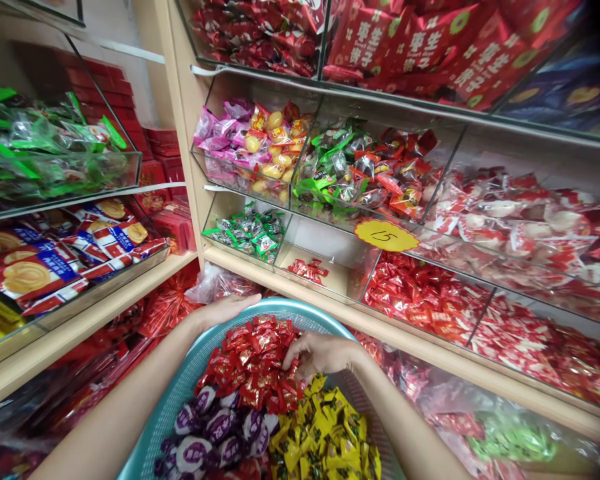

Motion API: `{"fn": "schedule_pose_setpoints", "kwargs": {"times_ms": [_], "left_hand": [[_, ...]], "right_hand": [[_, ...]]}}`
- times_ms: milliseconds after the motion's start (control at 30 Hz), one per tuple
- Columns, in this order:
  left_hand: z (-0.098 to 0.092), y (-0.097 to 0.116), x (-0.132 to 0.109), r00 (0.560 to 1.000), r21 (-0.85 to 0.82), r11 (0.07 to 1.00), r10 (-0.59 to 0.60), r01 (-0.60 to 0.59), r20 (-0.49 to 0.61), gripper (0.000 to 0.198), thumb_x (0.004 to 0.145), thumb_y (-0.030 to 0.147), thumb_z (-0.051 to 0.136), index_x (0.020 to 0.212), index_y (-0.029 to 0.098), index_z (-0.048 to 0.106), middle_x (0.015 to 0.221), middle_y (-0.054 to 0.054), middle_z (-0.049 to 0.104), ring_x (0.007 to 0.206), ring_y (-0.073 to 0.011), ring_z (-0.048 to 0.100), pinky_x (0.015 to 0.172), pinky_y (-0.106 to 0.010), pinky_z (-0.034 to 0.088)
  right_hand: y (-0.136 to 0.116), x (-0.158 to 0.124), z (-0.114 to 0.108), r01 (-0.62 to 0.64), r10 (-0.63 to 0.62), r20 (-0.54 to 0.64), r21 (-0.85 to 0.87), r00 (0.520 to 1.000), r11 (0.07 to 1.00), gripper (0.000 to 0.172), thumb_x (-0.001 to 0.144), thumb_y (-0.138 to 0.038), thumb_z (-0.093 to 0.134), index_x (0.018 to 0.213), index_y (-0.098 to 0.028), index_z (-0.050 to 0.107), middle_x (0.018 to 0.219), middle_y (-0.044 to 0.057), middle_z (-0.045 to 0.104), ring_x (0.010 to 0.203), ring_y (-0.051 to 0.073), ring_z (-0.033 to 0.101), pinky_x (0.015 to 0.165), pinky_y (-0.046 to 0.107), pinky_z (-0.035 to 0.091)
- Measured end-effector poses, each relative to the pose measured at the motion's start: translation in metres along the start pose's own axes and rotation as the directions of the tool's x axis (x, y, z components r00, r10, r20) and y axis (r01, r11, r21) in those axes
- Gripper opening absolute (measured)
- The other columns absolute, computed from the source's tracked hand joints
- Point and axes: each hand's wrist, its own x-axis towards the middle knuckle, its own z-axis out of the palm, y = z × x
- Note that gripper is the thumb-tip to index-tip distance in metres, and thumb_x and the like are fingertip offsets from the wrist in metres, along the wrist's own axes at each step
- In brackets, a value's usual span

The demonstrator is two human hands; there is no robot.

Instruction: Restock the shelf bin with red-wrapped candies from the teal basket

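Observation:
A teal plastic basket [180, 393] sits low in the middle, holding red-wrapped candies [250, 363], purple-wrapped candies [215, 430] and yellow-wrapped candies [325, 437]. My left hand [225, 310] grips the basket's far rim, fingers curled over the edge. My right hand [320, 353] rests palm down on the red candies at the pile's right side, fingers bent into them. Whether it holds any is hidden under the fingers.
Clear bins on wooden shelves hold sweets: a nearly bare bin with a few red candies [307, 270], green ones [250, 233], red ones [420, 297]. A yellow price tag [386, 235] reads 15. Biscuit packs [40, 267] fill the left shelf. Bagged stock lies below.

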Motion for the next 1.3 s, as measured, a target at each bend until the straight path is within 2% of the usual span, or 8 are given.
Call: {"fn": "schedule_pose_setpoints", "kwargs": {"times_ms": [100,267,500,700,867,1033,1200,1300], "left_hand": [[0.000,0.000,0.001,1.000,0.017,1.000,-0.002,0.002,-0.008,0.068,0.076,0.068,0.043,0.116,0.015,0.060,0.120,-0.001,0.054,0.113,-0.0176,0.050,0.101,-0.020,0.032],[0.001,-0.001,0.001,1.000,-0.021,1.000,-0.004,0.004,0.015,0.068,0.076,0.068,0.044,0.115,0.015,0.060,0.118,-0.002,0.056,0.112,-0.0182,0.051,0.099,-0.021,0.035],[0.002,0.002,0.000,1.000,-0.032,0.999,-0.001,0.001,0.012,0.068,0.077,0.066,0.044,0.117,0.013,0.058,0.120,-0.002,0.054,0.114,-0.0184,0.049,0.099,-0.020,0.034],[0.002,-0.001,-0.001,0.999,-0.042,0.999,0.012,-0.011,0.031,0.066,0.077,0.067,0.043,0.111,0.014,0.062,0.113,-0.003,0.059,0.108,-0.0198,0.053,0.096,-0.022,0.038],[0.003,-0.002,-0.001,0.998,-0.091,0.996,0.004,0.001,0.056,0.064,0.077,0.067,0.044,0.109,0.014,0.063,0.109,-0.003,0.061,0.104,-0.0200,0.055,0.092,-0.022,0.041],[0.003,-0.002,0.000,0.999,-0.078,0.997,0.011,-0.008,0.042,0.064,0.077,0.066,0.045,0.109,0.014,0.063,0.111,-0.004,0.060,0.106,-0.0198,0.055,0.093,-0.021,0.040],[0.002,-0.002,-0.001,0.999,-0.059,0.998,-0.010,0.012,0.031,0.065,0.076,0.068,0.044,0.108,0.014,0.064,0.109,-0.004,0.061,0.106,-0.0226,0.054,0.092,-0.024,0.041],[0.002,-0.001,-0.002,1.000,-0.044,0.999,-0.001,0.002,0.029,0.065,0.077,0.068,0.043,0.107,0.014,0.064,0.106,-0.004,0.062,0.105,-0.0228,0.055,0.092,-0.025,0.041]], "right_hand": [[-0.002,0.000,0.003,-0.076,0.075,0.010,0.130,0.997,0.989,0.034,0.065,-0.021,0.071,0.099,-0.016,0.066,0.066,-0.003,0.059,0.056,0.009,0.056,0.053,0.019,0.045],[0.003,0.006,0.006,-0.058,0.060,-0.003,0.203,0.998,0.977,0.040,0.052,-0.033,0.080,0.083,-0.014,0.063,0.064,-0.005,0.058,0.054,0.009,0.056,0.053,0.021,0.046],[0.004,0.013,0.011,-0.042,0.026,-0.135,-0.116,0.991,0.992,0.025,0.061,-0.023,0.076,0.080,-0.015,0.062,0.064,-0.005,0.055,0.054,0.007,0.051,0.048,0.018,0.035],[-0.017,0.007,0.019,-0.141,-0.001,-0.288,-0.471,0.958,0.871,0.020,0.062,-0.020,0.073,0.079,-0.019,0.063,0.077,-0.002,0.062,0.071,0.012,0.053,0.054,0.020,0.030],[-0.037,0.002,0.027,-0.279,0.099,-0.326,-0.569,0.940,0.773,0.021,0.070,-0.016,0.064,0.090,-0.019,0.061,0.094,0.006,0.066,0.083,0.020,0.059,0.060,0.025,0.036],[-0.043,0.004,0.032,-0.327,0.122,-0.349,-0.625,0.929,0.709,0.037,0.072,-0.023,0.067,0.106,-0.014,0.056,0.104,0.014,0.063,0.094,0.028,0.060,0.069,0.032,0.043],[-0.036,-0.003,0.023,-0.240,0.024,-0.371,-0.550,0.928,0.800,0.014,0.074,-0.024,0.061,0.086,-0.018,0.062,0.092,0.008,0.066,0.087,0.022,0.062,0.067,0.027,0.044],[-0.029,-0.012,0.016,-0.152,0.074,-0.212,-0.380,0.975,0.912,0.011,0.075,-0.025,0.055,0.077,-0.017,0.062,0.068,0.001,0.064,0.061,0.014,0.062,0.054,0.022,0.043]]}}
